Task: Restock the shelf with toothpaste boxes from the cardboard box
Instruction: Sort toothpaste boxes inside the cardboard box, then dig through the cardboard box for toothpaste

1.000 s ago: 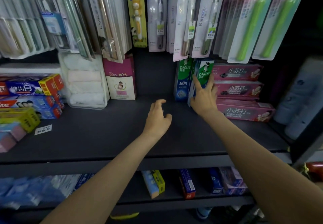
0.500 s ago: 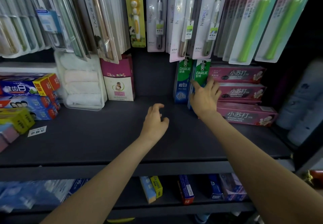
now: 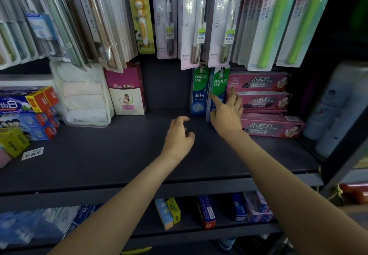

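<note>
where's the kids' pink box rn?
Head view, left of centre: the pink box stands upright at the back of the dark shelf, right beside the clear towel pack.

Two upright green Darlie toothpaste boxes (image 3: 199, 91) stand just beyond the right hand (image 3: 227, 115), and three pink baking soda toothpaste boxes (image 3: 264, 100) lie stacked to its right. Far left of the left hand (image 3: 179, 137) sit one pink-and-white carton (image 3: 127, 93) and one clear pack of rolled towels (image 3: 83, 95). Two green toothbrushes (image 3: 272, 21) hang above the right hand.
</note>
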Action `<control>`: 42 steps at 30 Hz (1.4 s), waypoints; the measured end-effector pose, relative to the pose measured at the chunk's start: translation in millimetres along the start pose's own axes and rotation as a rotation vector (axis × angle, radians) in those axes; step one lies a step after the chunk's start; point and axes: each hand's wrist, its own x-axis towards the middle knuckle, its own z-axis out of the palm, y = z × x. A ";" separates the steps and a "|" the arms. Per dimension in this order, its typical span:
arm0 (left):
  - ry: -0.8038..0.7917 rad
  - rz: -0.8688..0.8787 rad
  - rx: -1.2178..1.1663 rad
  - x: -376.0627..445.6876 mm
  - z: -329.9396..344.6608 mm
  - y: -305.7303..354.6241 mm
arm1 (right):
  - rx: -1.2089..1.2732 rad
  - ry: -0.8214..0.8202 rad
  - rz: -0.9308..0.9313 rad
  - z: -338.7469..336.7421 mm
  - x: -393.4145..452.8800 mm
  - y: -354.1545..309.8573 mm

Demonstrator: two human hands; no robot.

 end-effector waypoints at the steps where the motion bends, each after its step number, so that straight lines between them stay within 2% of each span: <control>1: 0.021 0.018 -0.005 -3.2 -0.6 1.2 | 0.047 0.037 -0.010 -3.4 -4.6 -2.1; 4: 0.138 0.249 -0.026 -32.8 -7.3 7.6 | 0.264 0.229 -0.172 -13.5 -41.9 -10.2; 6: 0.136 0.442 -0.039 -70.5 -14.3 1.8 | 0.389 0.289 -0.304 -18.9 -89.8 -13.5; 9: 0.004 0.524 -0.002 -146.0 -13.9 -41.5 | 0.508 0.118 -0.490 -13.4 -178.9 -11.9; 12: -0.197 0.369 0.141 -224.3 1.5 -118.1 | 0.510 -0.263 -0.606 32.1 -272.8 5.2; 15: -0.517 0.105 0.307 -280.5 23.0 -191.0 | 0.351 -0.731 -0.477 98.7 -343.5 25.6; 17: -0.657 -0.094 0.370 -307.2 29.8 -227.7 | 0.180 -1.040 -0.377 148.5 -381.1 41.1; 19: -0.720 -0.260 0.442 -327.7 33.7 -260.2 | 0.045 -1.230 -0.421 190.8 -418.0 50.1; 22: -0.732 -0.438 0.480 -348.8 39.4 -302.2 | -0.166 -1.361 -0.486 242.9 -458.7 53.3; 24: -0.732 -0.503 0.489 -361.1 41.7 -324.0 | -0.182 -1.378 -0.499 267.9 -473.3 44.8; 28: -0.699 -0.587 0.454 -384.9 43.7 -354.9 | -0.156 -1.193 -0.437 313.6 -490.8 25.4; 31: -0.670 -0.671 0.421 -403.1 40.8 -367.5 | -0.177 -1.277 -0.379 329.0 -496.1 17.4; 34: -0.610 -0.782 0.347 -412.8 38.9 -376.5 | -0.203 -1.238 -0.450 328.1 -492.3 11.9; 36: -0.489 -0.991 0.107 -413.9 38.5 -375.5 | -0.142 -1.224 -0.483 314.5 -495.4 0.0; 38: -0.399 -1.267 -0.343 -408.8 35.6 -365.7 | 0.029 -1.022 -0.597 297.0 -506.5 -16.6; 39: -0.411 -1.318 -0.488 -406.4 34.5 -360.6 | 0.116 -0.952 -0.664 287.2 -510.4 -24.8; 40: -0.454 -1.298 -0.528 -405.8 34.1 -357.4 | 0.200 -0.898 -0.718 280.5 -517.0 -31.4; 42: -0.474 -1.198 -0.470 -403.2 26.4 -352.3 | 0.333 -0.884 -0.750 270.4 -521.5 -41.8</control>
